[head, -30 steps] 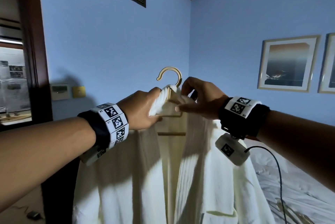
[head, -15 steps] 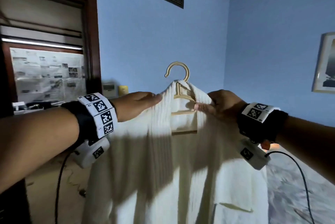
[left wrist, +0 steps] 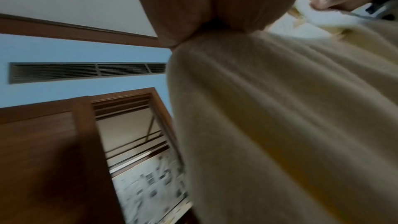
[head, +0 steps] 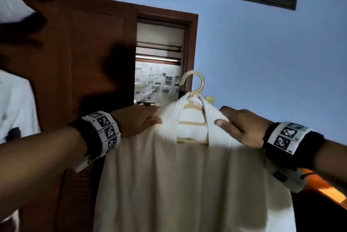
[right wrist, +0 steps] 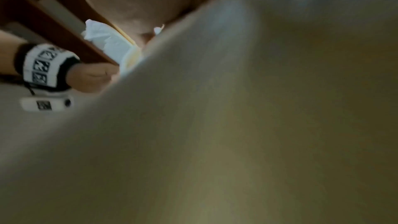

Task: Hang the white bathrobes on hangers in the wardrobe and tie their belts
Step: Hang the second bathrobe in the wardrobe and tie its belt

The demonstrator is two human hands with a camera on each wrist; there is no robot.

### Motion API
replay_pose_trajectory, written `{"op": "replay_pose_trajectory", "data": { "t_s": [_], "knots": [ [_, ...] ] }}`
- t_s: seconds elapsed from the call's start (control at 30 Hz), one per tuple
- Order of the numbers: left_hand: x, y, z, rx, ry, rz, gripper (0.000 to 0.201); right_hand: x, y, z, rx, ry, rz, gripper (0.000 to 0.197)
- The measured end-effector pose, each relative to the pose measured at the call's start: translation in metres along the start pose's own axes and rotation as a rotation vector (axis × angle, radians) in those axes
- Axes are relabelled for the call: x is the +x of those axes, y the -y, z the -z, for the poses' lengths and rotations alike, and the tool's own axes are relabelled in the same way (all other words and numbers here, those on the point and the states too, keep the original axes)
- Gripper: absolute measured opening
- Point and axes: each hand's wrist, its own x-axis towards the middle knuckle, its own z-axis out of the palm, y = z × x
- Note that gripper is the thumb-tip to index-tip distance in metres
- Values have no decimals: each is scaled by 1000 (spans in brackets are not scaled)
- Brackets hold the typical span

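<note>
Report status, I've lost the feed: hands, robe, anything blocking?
Left hand and right hand each grip a shoulder of the white bathrobe. Robe on wooden hanger, held up, not hung. Wardrobe door on the left; rail not visible.

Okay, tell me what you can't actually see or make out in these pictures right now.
- Belt: none visible; the head view cuts the bathrobe off at the bottom edge.
- Right hand fingers: the right wrist view is blurred and filled by cloth.
- Wardrobe rail: out of view, so where the hanger goes is unknown.
</note>
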Motion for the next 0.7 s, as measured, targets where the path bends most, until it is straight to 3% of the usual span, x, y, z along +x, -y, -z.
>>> {"op": "replay_pose_trajectory", "data": {
  "t_s": [0.07,0.23,0.4,0.57,0.63,0.7],
  "knots": [
    [-34,13,17,12,44,67,71,26,16,-15,-53,-25,79,53],
    [-107,55,69,180,131,391,63,94,83,-50,36,-59,204,49],
    [-178,123,126,289,199,502,69,185,166,-84,85,17,312,66],
    [-248,199,167,361,249,604,94,264,250,-127,186,98,421,30],
    [-274,224,178,380,268,653,110,290,281,-143,230,130,444,27],
    [-294,243,187,421,292,713,102,315,305,-159,262,145,441,31]
  ]
}}
